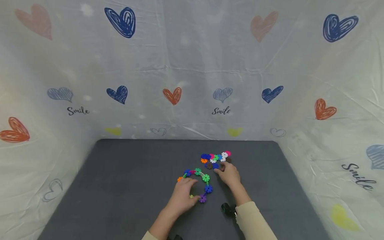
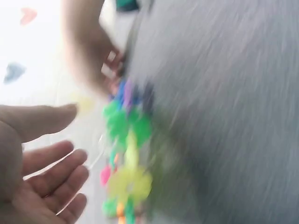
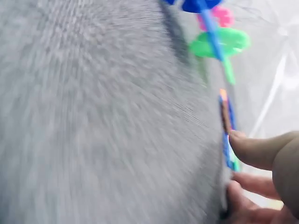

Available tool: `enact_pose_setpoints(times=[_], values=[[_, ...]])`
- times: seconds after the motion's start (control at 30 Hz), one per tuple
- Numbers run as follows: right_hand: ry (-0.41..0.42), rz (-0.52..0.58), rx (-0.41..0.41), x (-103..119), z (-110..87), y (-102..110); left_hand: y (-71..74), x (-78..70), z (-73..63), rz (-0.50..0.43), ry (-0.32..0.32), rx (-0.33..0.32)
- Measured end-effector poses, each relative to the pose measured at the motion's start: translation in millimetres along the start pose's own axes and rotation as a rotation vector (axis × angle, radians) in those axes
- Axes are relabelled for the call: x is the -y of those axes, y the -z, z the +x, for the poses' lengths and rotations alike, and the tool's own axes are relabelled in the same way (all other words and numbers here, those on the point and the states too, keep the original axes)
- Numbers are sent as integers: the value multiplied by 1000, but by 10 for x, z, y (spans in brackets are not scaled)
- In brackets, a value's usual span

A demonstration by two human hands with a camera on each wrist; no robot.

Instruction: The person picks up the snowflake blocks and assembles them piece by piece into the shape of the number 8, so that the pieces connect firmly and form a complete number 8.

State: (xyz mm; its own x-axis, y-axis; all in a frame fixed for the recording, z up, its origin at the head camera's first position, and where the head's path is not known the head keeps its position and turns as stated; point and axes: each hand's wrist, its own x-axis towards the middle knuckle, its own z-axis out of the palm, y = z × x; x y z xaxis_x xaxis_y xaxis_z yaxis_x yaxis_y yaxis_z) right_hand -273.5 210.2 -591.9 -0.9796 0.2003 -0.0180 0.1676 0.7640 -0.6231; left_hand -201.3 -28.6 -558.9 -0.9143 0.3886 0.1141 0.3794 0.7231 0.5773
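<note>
A ring of linked snowflake discs (image 1: 205, 178), in green, blue, purple, orange and pink, stands on the dark table. My left hand (image 1: 182, 195) is over the ring's left side, thumb and fingers spread apart. In the left wrist view, blurred, that hand's fingers (image 2: 63, 179) hold nothing, beside a yellow disc (image 2: 131, 184). Farther back lies a group of loose discs (image 1: 215, 157) in mixed colours. My right hand (image 1: 230, 174) reaches to its near edge, the thumb close to a blue disc (image 1: 215, 165). In the right wrist view a gap shows between thumb (image 3: 257, 147) and fingers.
The dark grey tabletop (image 1: 126, 186) has a pale curtain (image 1: 192, 66) with printed hearts hanging behind it and along both sides. A black wrist camera (image 1: 228, 210) is strapped by the right cuff.
</note>
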Motion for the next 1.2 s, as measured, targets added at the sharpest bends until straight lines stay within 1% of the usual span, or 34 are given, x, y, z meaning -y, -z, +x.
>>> enact_pose_setpoints(times=[0.07,0.13,0.17,0.23,0.33,0.43,0.57,0.67,0.77,0.87,0.9,0.97,1.0,1.1,1.2], values=[[-29,-43,-20,40,37,-42,-90,-59,13,111,-53,81],[-61,-52,-33,78,58,-70,-174,-88,19,217,-73,142],[-70,-50,-36,94,64,-78,-211,-94,19,259,-75,155],[-86,-41,-33,117,69,-89,-263,-93,21,324,-73,161],[-92,7,-30,133,54,-67,-297,-74,29,338,-63,134],[-76,74,-36,134,11,-25,-280,-51,30,325,-58,110],[-11,171,-45,151,-98,33,-190,-21,21,259,-24,69],[49,234,-60,205,-224,87,-87,0,29,202,-10,19],[110,329,-74,295,-388,146,11,9,43,120,-18,-46],[177,509,-60,399,-565,179,88,-2,50,30,-37,-135],[201,575,-49,430,-621,181,113,-14,50,12,-55,-170],[240,691,-27,485,-725,177,160,-48,43,0,-81,-228],[261,732,-21,505,-771,172,181,-69,38,-4,-97,-248],[301,790,-19,551,-871,161,240,-134,28,-20,-134,-275],[318,798,-21,571,-916,144,285,-175,6,-60,-132,-270]])
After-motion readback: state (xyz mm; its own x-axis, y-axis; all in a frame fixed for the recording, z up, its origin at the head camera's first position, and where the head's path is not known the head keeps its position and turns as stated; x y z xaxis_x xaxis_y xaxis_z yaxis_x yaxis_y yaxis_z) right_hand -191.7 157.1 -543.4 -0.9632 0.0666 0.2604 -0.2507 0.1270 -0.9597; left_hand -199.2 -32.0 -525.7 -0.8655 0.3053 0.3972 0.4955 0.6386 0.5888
